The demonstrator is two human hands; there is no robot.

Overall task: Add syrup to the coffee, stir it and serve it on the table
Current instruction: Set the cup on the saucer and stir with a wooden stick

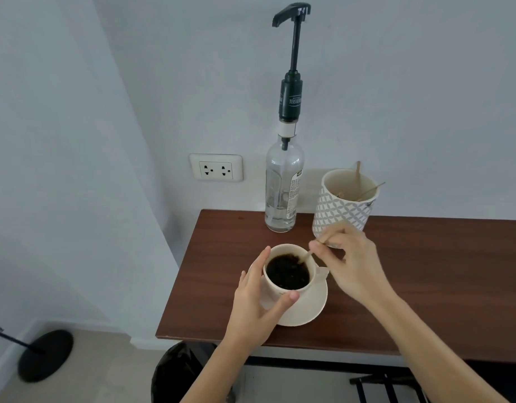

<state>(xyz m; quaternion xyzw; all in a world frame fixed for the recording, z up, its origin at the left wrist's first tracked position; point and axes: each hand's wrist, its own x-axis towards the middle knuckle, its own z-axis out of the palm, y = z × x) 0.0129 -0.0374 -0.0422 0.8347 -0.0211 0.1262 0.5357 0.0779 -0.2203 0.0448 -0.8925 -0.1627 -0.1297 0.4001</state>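
A cream cup [275, 290] of dark coffee [287, 273] stands on a cream saucer [312, 306] near the left end of the brown table [425, 286]. My left hand [258, 303] wraps the cup's left and front side, thumb on the front wall. My right hand [350, 266] pinches a thin wooden stir stick [306, 255] whose lower end dips into the coffee at the cup's right rim. Behind the cup stands a clear syrup bottle [283, 187] with a tall black pump [293, 21], its nozzle pointing left.
A patterned grey-and-white holder [342, 207] with several wooden sticks stands right of the bottle, just behind my right hand. A wall socket [216, 167] is left of the bottle. Below the table's front edge are a black bag [178, 373] and a round black stand base [46, 354].
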